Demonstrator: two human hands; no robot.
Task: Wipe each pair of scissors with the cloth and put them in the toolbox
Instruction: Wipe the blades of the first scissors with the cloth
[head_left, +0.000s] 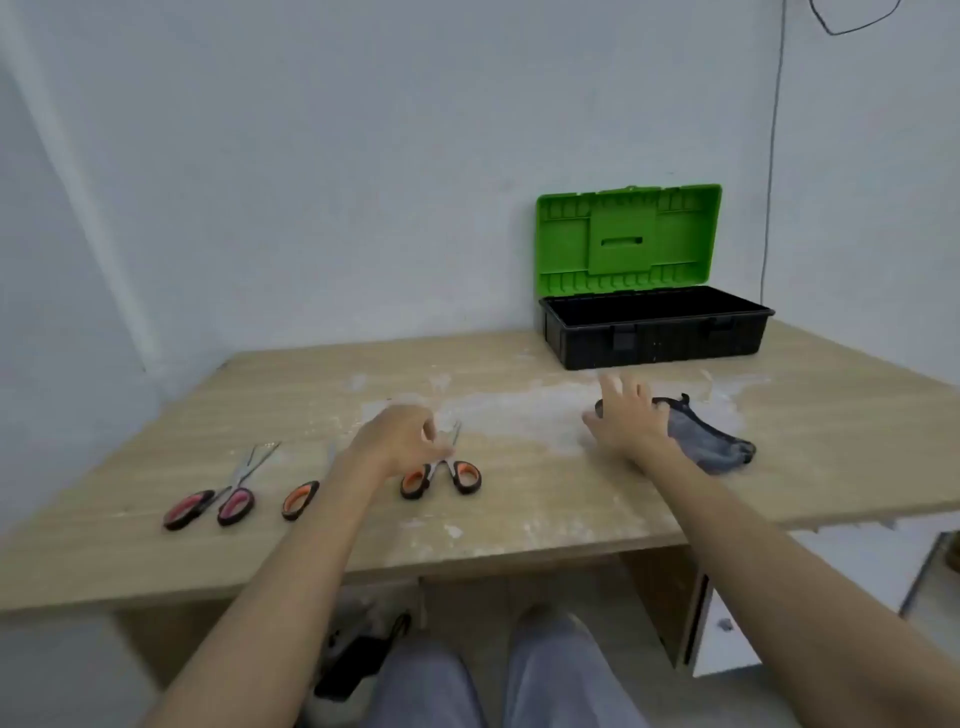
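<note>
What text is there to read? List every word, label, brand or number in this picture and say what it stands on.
None can be read.
Open black plastic toolbox with green lid: moulded ribs and a slot only, no lettering visible.
Three pairs of steel scissors: pink-handled, orange-handled, and one mostly hidden behind the left forearm: no markings visible.
Crumpled grey cloth: no markings visible.

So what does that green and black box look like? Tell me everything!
The toolbox looks like plastic. It has a black bottom tub and a bright green lid that stands open, upright near the wall. The lid's inside has ribs and a slot in the middle. Two black latches sit on the front. What shows of the inside looks dark and bare. It stands on the far right part of the wooden table, behind the cloth. No hand touches it.
</note>
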